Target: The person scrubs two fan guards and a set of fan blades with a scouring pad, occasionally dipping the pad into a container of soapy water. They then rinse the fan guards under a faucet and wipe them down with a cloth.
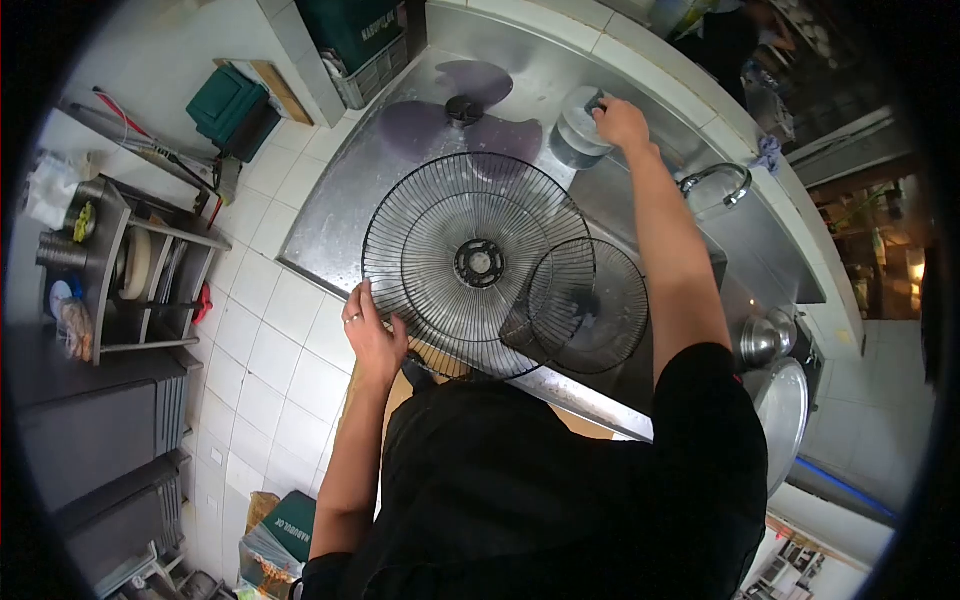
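My left hand (375, 338) grips the left rim of a round black wire fan grille (420, 215), which lies on the steel counter. My right hand (622, 124) reaches forward and is closed at the top edge of a round greyish container (578, 143); a small dark part shows at its fingers. Behind the large grille rests a translucent purple fan blade (505, 138) with a dark hub. A smaller round wire grille (620, 305) overlaps the large one at the right, over the sink.
A curved tap (735, 185) rises at the right of the sink. Metal bowls (762, 340) and a large round lid (782, 410) are beyond my right arm. A shelf unit (150, 270) stands left across the tiled floor (255, 350). Another person (730, 45) is at the upper right.
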The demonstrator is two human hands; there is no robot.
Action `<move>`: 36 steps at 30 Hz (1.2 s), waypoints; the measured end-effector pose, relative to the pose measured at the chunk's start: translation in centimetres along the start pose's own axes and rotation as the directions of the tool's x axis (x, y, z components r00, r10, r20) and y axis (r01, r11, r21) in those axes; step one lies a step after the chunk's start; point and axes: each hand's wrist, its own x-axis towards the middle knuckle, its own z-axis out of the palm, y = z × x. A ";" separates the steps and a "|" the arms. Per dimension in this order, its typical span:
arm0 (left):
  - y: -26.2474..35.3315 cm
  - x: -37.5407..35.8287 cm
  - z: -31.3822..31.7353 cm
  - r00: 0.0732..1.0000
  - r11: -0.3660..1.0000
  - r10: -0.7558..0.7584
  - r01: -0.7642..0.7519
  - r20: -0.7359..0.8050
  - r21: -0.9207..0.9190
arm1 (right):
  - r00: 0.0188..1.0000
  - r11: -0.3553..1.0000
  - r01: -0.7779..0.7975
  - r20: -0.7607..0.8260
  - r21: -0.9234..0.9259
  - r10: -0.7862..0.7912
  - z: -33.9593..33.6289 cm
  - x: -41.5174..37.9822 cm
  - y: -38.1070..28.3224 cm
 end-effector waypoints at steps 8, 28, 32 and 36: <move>2.8 -4.4 -3.4 0.668 0.801 0.372 -0.582 0.644 0.140 | 0.850 0.996 0.003 0.525 -0.087 0.043 7.2 6.3 1.1; 18.3 14.0 -13.9 0.964 0.936 -0.009 -0.085 -0.265 -0.341 | 0.821 0.414 0.571 -0.507 0.709 -0.263 -15.2 -14.4 -11.6; 18.7 17.0 -13.9 0.975 0.970 0.011 -0.065 -0.223 -0.234 | 0.561 0.601 0.790 -0.532 0.118 -0.634 -16.0 -19.5 -20.1; 17.3 19.6 -14.7 0.976 0.973 0.072 -0.114 -0.206 -0.201 | 0.536 0.586 0.804 -0.556 0.106 -0.635 -14.6 -15.6 -19.7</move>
